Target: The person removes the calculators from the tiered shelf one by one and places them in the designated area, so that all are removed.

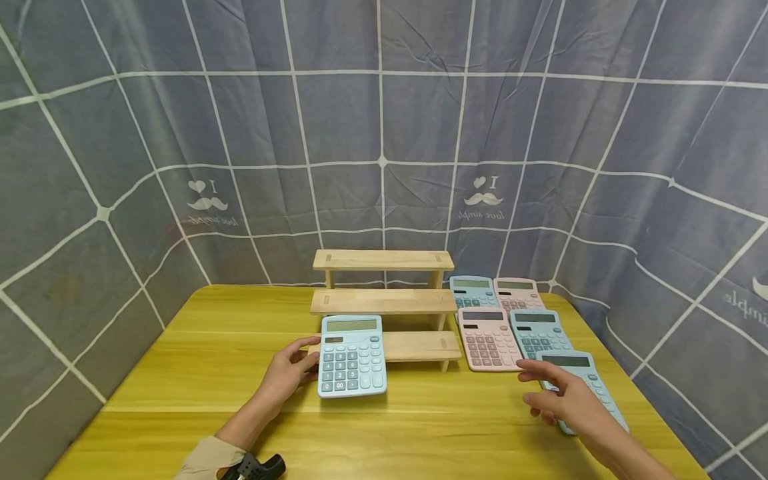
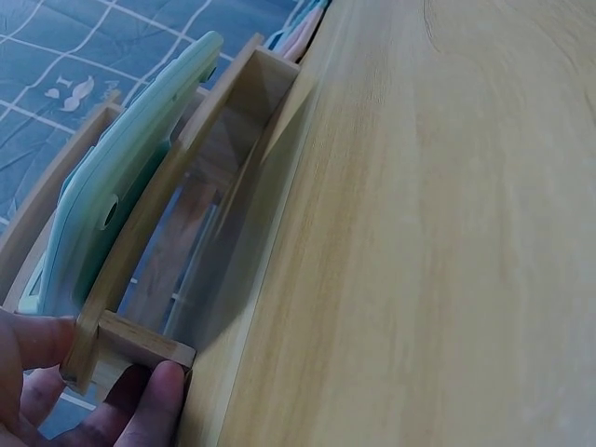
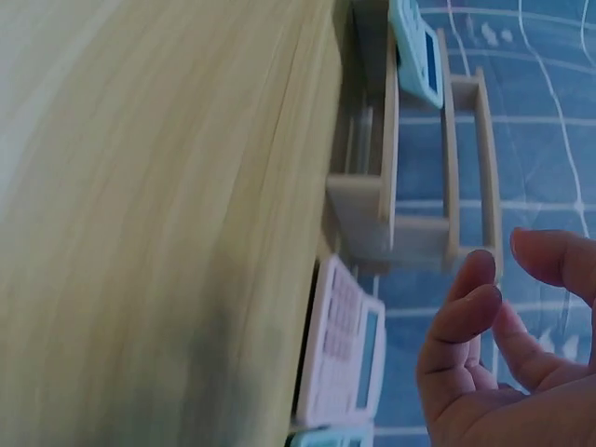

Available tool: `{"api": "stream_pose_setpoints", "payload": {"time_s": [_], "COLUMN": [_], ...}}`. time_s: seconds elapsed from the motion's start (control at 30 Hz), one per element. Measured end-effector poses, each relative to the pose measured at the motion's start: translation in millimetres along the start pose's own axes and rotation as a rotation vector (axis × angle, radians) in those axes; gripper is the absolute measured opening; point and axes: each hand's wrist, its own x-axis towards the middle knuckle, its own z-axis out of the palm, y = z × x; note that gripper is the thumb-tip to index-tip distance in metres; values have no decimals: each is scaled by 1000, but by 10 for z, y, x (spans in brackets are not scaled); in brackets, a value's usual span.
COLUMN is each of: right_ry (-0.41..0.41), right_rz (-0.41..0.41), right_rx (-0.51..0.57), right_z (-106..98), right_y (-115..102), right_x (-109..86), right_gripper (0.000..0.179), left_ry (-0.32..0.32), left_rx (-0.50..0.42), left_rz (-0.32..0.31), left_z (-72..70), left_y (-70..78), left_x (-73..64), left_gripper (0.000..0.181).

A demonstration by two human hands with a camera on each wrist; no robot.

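Observation:
A light-blue calculator [image 1: 352, 360] stands tilted back on the lowest step at the left end of a three-tier wooden shelf [image 1: 384, 302]. In the left wrist view the same calculator [image 2: 130, 177] sits behind the step's front edge. My left hand [image 1: 288, 373] grips the left end of that step, thumb by the calculator's lower corner and fingers [image 2: 160, 396] at the shelf's leg. My right hand [image 1: 561, 393], holding nothing, hovers with loosely bent fingers over a blue calculator [image 1: 600, 387] at the table's right. Next to it lies a pink calculator [image 1: 489, 340].
Behind these lie another blue calculator [image 1: 543, 331], a second pink one [image 1: 518, 293] and a blue one [image 1: 471, 291] close to the shelf's right side. A grey-blue checked curtain [image 1: 336, 120] hangs around the yellow wooden table [image 1: 210, 347].

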Motion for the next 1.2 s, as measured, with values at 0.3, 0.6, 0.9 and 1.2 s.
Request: {"api": "stream_pose_setpoints", "payload": {"time_s": [0.3,0.6,0.9,1.2], "right_ry": [-127,-212,-318,-374], "right_rz": [-84,-162,-195,-229], "right_rx": [94,147,200,269], "right_z": [248,592,955,1245], "right_y": [-177,-354,-384,-416], "right_x": [53,172,262,395], "right_gripper": [65,61,60,60], "left_ry": [6,3,-1,14], "left_rx": [-3,-8,12,-9], "left_rz": [0,7,6,-2], "left_z": [5,-14,45,16], "left_y": [8,15,-43,-26], "left_x": [-4,-3,-28,12], "left_gripper": [38,38,37,36]}}
